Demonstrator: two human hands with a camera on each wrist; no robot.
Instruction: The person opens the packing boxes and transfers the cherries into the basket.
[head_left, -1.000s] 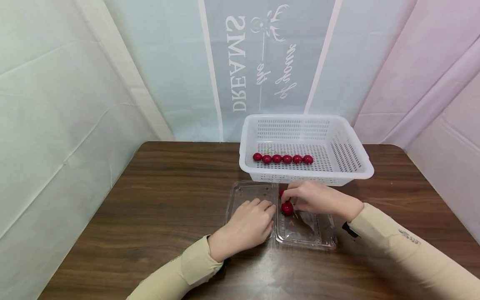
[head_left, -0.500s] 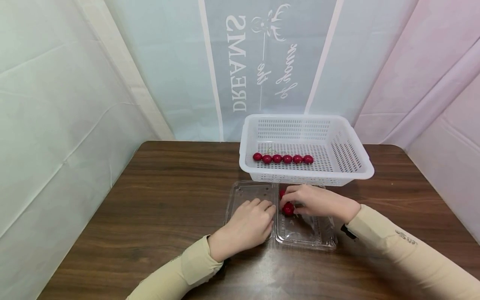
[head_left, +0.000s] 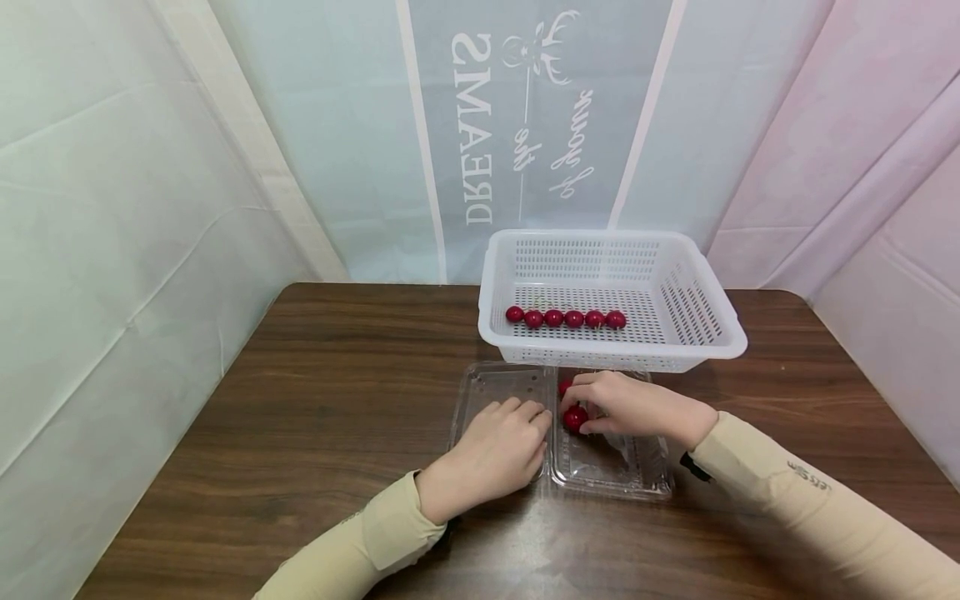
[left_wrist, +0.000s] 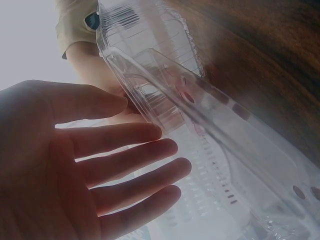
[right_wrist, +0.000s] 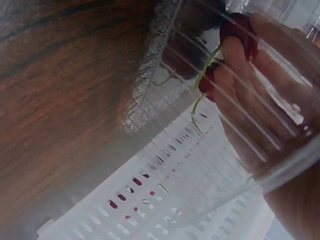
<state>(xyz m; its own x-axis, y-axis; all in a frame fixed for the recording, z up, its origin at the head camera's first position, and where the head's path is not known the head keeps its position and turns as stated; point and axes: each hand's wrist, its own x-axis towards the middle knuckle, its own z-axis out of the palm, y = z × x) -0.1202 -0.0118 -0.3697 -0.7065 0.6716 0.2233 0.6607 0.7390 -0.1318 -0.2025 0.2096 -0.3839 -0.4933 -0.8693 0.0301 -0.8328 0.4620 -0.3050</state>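
A clear plastic clamshell box lies opened out on the table, its lid half to the left. My right hand is inside the right half, pinching a dark red cherry between thumb and fingers. Just behind it sits another cherry, partly covered by the fingers. Through the box wall in the right wrist view, green stems trail from the cherries. My left hand rests at the lid by the hinge; the left wrist view shows its fingers extended and holding nothing.
Behind the box stands a white perforated basket, close to its back edge. A row of several cherries lies on the basket floor. Brown wooden table extends to both sides, with fabric walls around it.
My right hand has shifted slightly toward me and settled around the front cherry, showing more of the rear one. The left hand, box and basket have stayed put.
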